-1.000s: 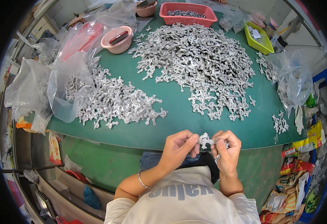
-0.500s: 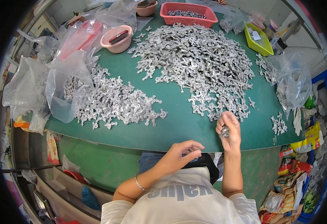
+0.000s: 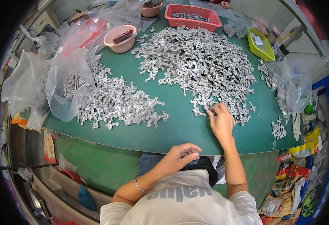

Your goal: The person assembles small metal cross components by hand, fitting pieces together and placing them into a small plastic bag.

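Observation:
A wide heap of small grey cast-metal parts (image 3: 200, 60), knobbly and branched, covers the middle of the green table (image 3: 164, 137). My right hand (image 3: 222, 122) is at the heap's near edge, back of the hand up, its thumb and fingers closed on a small metal part mostly hidden beneath them. My left hand (image 3: 181, 155) hovers by the table's near edge in front of my body, its fingers loosely bent and apart from the thumb, with nothing visible in it. Leftward lies a second, smaller pile of the metal parts (image 3: 119, 103).
Clear plastic bags (image 3: 68, 86) crowd the left side; another bag (image 3: 294, 86) lies at the right. A red basin (image 3: 168, 18) of parts stands behind the heap, a pink bowl (image 3: 113, 45) to its left, a yellow-green basket (image 3: 260, 54) to its right. Another person's hand (image 3: 225, 4) shows at the far edge.
My right hand has moved forward and slightly left from the table's near side to the heap, turning its palm, which showed small metal parts, downward. My left hand has barely moved.

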Tool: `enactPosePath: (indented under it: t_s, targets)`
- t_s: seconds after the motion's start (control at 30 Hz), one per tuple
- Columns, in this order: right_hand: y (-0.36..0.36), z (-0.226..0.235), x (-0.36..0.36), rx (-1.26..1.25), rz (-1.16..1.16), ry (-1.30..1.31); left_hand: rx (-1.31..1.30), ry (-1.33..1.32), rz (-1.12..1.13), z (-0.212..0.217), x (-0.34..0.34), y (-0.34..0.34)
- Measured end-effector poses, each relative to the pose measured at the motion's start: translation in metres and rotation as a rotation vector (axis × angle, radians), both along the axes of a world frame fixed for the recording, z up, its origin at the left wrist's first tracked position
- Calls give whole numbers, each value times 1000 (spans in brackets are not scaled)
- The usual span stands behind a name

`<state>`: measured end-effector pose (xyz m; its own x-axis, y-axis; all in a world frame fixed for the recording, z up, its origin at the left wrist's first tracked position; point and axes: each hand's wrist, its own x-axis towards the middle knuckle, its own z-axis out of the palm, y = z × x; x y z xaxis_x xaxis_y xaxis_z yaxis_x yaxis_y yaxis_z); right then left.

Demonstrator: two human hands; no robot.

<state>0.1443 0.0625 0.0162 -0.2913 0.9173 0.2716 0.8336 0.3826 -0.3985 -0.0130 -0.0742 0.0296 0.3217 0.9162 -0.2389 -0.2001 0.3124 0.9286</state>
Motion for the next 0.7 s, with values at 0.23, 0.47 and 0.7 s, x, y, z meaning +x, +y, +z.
enactPosePath:
  t_s: [0.23, 0.47, 0.7]
  targets:
    - [-16, 15, 12, -583, -19, 904, 40, -150, 163, -7, 0, 2]
    - [-58, 36, 7, -1192, 296, 1225, 175, -146, 493, 28, 2, 15]
    - [-79, 55, 7, -695, 168, 858, 127, -214, 417, 33, -5, 15]
